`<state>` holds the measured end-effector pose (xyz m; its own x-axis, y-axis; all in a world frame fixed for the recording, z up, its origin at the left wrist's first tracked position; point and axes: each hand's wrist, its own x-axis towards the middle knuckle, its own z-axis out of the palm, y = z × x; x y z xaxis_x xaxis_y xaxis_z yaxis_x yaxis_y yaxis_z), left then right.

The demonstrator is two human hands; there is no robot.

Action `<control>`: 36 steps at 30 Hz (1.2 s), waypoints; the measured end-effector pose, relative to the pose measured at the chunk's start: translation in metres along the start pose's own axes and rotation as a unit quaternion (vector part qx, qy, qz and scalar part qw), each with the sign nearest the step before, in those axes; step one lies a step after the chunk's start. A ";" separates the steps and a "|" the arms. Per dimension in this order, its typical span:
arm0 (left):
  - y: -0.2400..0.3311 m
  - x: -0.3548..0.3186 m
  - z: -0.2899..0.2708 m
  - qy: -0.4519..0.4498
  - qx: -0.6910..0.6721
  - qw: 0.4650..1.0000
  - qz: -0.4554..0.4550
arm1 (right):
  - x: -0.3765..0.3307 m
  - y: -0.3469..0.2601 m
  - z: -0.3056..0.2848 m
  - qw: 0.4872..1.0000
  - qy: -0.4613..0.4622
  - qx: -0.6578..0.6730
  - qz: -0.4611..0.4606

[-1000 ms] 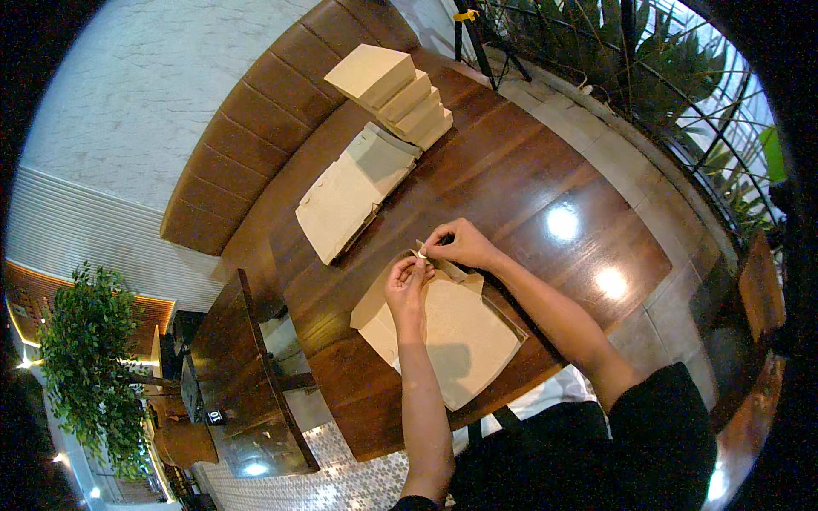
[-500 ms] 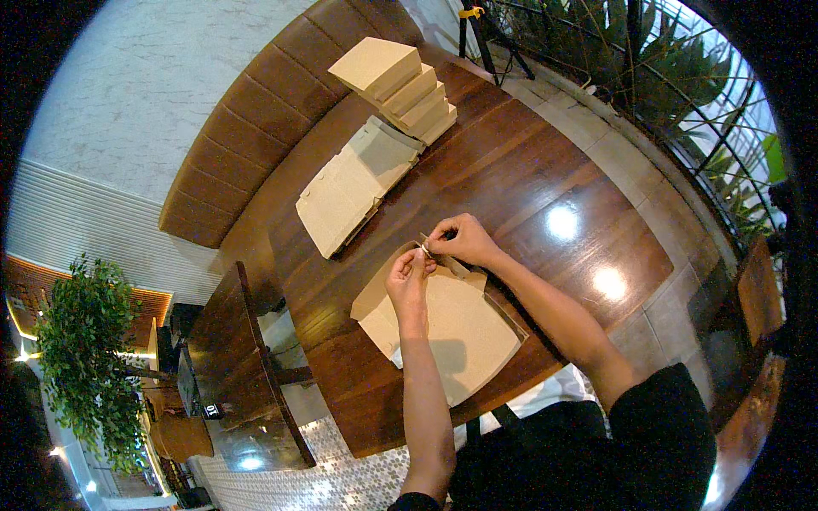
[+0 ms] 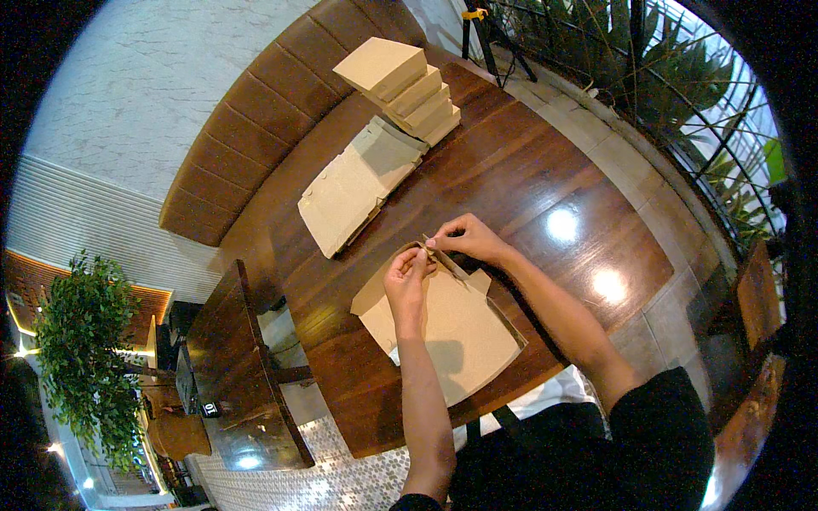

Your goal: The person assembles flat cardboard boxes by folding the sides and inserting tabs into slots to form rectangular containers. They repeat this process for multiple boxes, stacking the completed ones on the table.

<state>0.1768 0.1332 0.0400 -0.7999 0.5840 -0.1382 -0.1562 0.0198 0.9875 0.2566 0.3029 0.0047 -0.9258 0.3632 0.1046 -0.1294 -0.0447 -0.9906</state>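
My left hand (image 3: pixel 407 279) and right hand (image 3: pixel 469 239) have fingers clamped on the far flap (image 3: pixel 446 263) of the cardboard box (image 3: pixel 467 322), near side of the worktop (image 3: pixel 528 179); uneven pull could tear or crease it.

dk brown wood tbl (image 3: pixel 511 175) w/ box stack (image 3: pixel 407 92), flat cardbd pile (image 3: pixel 354 189) & part-folded box (image 3: pixel 467 324)
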 end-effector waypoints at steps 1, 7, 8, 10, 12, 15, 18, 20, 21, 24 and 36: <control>0.002 0.000 0.001 0.000 0.008 1.000 0.009 | 0.000 0.000 -0.001 1.000 -0.001 -0.001 0.002; 0.007 -0.003 0.012 0.020 0.006 1.000 0.024 | 0.000 0.003 -0.002 0.999 0.023 0.020 0.014; 0.008 -0.004 0.014 0.025 0.002 0.999 0.020 | 0.001 0.004 -0.001 0.999 0.034 0.017 0.018; 0.008 -0.005 0.016 0.035 -0.012 0.999 0.012 | 0.002 0.006 -0.001 0.999 0.040 0.016 0.018; 0.008 -0.003 0.016 0.025 -0.010 1.000 0.017 | 0.003 0.006 -0.002 0.999 0.039 0.005 0.019; 0.008 -0.001 0.012 0.023 0.017 0.999 0.014 | 0.001 0.005 -0.003 0.999 0.012 0.041 0.032; 0.006 0.000 0.009 0.022 0.012 1.000 0.019 | 0.001 0.000 -0.003 0.999 0.030 -0.014 0.043; 0.004 -0.001 0.009 0.023 -0.001 0.999 0.029 | -0.001 -0.003 -0.002 0.997 0.056 -0.035 0.035; 0.004 -0.001 0.010 0.028 -0.005 0.999 0.034 | -0.002 -0.005 -0.001 0.995 0.073 -0.060 0.033; 0.005 -0.002 0.013 0.032 -0.024 0.999 0.032 | -0.002 -0.005 0.001 0.998 0.063 -0.019 0.020; 0.006 -0.005 0.018 0.041 0.033 0.997 0.055 | -0.003 -0.007 0.003 1.000 0.022 -0.011 0.004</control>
<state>0.1900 0.1449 0.0476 -0.8547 0.5181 -0.0312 -0.0279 0.0143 0.9995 0.2587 0.2992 0.0112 -0.9099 0.4040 0.0935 -0.1143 -0.0274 -0.9931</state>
